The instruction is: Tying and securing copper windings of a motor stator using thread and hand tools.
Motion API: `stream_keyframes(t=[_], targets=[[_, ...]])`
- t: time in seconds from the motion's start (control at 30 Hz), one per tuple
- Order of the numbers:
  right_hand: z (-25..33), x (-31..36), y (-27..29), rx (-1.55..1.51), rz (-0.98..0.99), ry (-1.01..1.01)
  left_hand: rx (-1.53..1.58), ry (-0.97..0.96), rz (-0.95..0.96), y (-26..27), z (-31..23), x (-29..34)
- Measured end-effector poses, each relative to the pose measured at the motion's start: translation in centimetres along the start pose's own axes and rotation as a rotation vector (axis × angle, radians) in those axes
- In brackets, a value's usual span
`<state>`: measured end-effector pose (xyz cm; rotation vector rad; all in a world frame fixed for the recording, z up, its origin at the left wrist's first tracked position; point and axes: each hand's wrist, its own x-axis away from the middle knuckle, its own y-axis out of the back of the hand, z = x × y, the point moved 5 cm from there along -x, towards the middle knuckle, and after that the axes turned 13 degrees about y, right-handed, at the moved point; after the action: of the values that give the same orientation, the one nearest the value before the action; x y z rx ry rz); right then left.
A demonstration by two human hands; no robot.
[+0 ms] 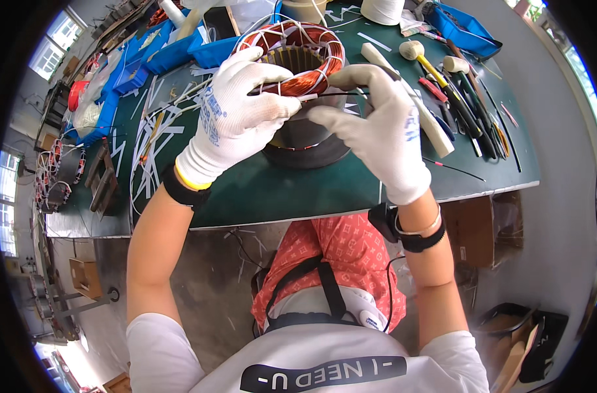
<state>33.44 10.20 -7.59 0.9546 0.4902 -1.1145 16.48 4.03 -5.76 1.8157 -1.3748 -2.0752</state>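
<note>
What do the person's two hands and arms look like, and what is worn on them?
The left hand wears a white knit glove with blue print on its back and a yellow cuff edge, above a black wristband. The right hand wears a matching white glove, with a black wrist strap and a thin pale band. Both forearms are bare below short white sleeves.

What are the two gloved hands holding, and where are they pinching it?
The left hand and right hand pinch a thin dark wire between fingertips, one near each end, stretched over the copper-wound motor stator.
</note>
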Motion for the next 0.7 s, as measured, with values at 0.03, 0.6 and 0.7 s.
stream_keyframes(t=[0.03,0.6,0.7], targets=[[-0.3,-0.2,-0.7,0.022,-0.018,0.073,-0.007,0.005,0.011,0.0,0.0,0.0],[0.1,-3.9,-1.4,0.301,0.394,0.404,0.025,-0.108,0.298,1.5,0.8,-1.6],[-0.2,-4.8,-2.3,0.168,0.417,0.453,0.016,-0.109,0.256,1.7,1.6,-0.6]])
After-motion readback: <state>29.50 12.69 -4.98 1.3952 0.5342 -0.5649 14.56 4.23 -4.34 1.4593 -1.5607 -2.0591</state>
